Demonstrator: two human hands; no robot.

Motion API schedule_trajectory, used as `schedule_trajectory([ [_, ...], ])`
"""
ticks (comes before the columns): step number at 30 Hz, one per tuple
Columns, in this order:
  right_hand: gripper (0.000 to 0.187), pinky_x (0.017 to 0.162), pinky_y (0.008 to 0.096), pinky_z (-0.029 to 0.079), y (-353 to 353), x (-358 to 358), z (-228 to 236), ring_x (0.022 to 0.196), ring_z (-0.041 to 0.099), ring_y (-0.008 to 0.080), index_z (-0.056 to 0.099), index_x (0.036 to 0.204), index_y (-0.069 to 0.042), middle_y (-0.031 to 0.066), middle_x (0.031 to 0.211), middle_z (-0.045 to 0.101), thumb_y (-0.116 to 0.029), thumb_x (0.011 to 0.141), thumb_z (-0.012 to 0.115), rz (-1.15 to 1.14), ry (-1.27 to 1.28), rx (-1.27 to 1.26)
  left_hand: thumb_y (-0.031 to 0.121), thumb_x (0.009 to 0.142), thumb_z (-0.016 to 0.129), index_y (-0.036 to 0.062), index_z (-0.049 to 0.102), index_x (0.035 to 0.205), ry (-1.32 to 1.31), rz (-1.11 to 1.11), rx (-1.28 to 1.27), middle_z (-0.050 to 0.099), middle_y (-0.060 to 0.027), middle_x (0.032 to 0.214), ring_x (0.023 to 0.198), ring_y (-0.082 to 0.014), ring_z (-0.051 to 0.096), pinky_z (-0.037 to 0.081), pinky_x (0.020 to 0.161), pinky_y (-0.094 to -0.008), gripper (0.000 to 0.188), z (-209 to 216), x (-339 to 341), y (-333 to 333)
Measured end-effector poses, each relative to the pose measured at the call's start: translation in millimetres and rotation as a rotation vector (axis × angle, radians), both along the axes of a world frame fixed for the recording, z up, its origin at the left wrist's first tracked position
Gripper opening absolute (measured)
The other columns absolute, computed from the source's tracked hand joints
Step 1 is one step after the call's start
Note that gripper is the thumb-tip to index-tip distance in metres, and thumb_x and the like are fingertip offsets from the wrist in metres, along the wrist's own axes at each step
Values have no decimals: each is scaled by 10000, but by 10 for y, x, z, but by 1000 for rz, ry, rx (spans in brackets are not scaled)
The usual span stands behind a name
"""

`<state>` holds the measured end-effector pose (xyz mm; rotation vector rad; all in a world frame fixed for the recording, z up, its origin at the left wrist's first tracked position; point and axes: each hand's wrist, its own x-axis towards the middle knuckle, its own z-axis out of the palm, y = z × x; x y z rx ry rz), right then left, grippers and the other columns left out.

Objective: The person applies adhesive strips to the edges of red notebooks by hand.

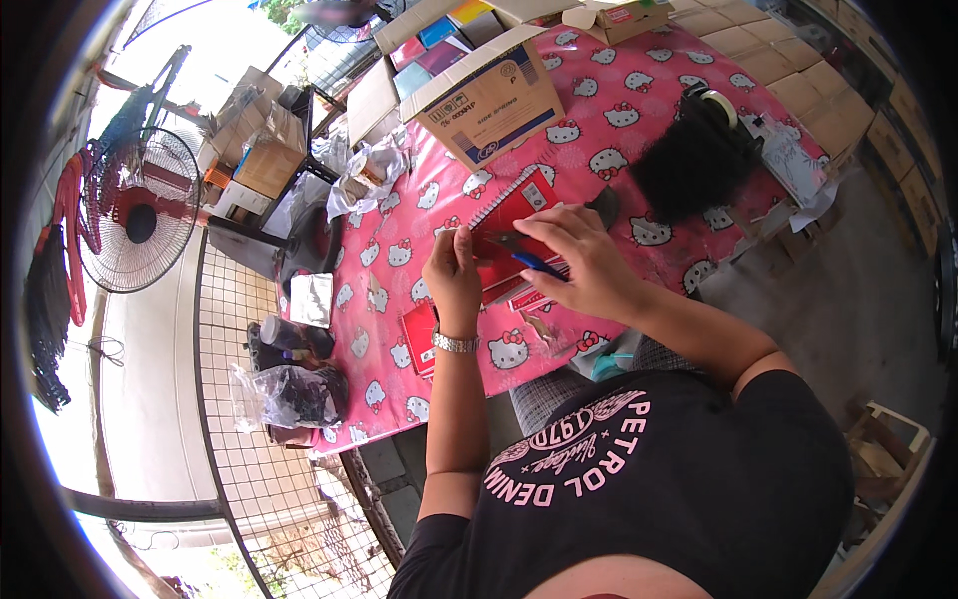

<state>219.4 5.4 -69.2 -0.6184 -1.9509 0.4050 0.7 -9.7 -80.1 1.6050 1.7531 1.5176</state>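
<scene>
A red spiral-bound book (536,193) lies on the pink tablecloth in front of me, its coil along the upper left edge. My right hand (589,262) is closed around blue-handled pliers (540,265), whose grey metal head points toward my left hand. My left hand (454,283), with a metal watch at the wrist, is pinched shut beside the book's left edge. Whatever its fingers hold is too small to make out. Another red book (420,337) lies flat by my left wrist. A torn brown scrap (539,329) rests near the table's front edge.
An open carton (494,108) packed with colourful items stands at the far side. A black bristly heap (689,165) and a tape roll (718,107) are at the right. Bagged items (294,394) sit at the left edge, with a standing fan (140,210) beyond.
</scene>
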Motion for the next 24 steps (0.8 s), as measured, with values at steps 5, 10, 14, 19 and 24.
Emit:
schedule_trajectory([
  [5,590,991,520,395,18,-201,22,1128,548,287,597,1282,-61,86,1189,593,-251,754,780,-47,-100,48,12,966,609,-23,593,1087,-41,-60,118,698,-97,844,695,-116,682,553,595,-259,128,-23,52,-46],
  [10,542,996,497,388,-5,-253,72,1136,539,285,623,1257,-61,84,1187,594,-220,760,769,-60,-185,122,-73,926,587,-37,621,1081,1,-40,54,710,-87,884,814,-115,693,561,686,-264,162,-77,-24,-70],
  [14,428,868,429,461,-25,-268,69,1011,618,261,684,1163,-29,84,1049,650,-212,782,752,-134,-211,159,-118,896,579,-40,651,1092,-8,-39,94,708,-93,911,851,-124,696,558,730,-262,223,-70,36,-75],
  [19,376,706,324,518,58,-253,15,817,657,230,682,1175,13,123,941,681,-230,891,715,537,105,-896,-127,889,579,-60,656,1119,112,-12,290,712,-112,950,850,-136,703,571,727,-273,251,-203,-88,-168],
  [24,394,822,377,503,68,-95,-29,936,658,273,688,1157,-7,174,1004,698,-247,852,751,308,180,-381,-74,928,590,-84,628,1141,-115,160,289,680,-103,952,783,-158,684,580,601,-290,217,-179,-200,-314],
])
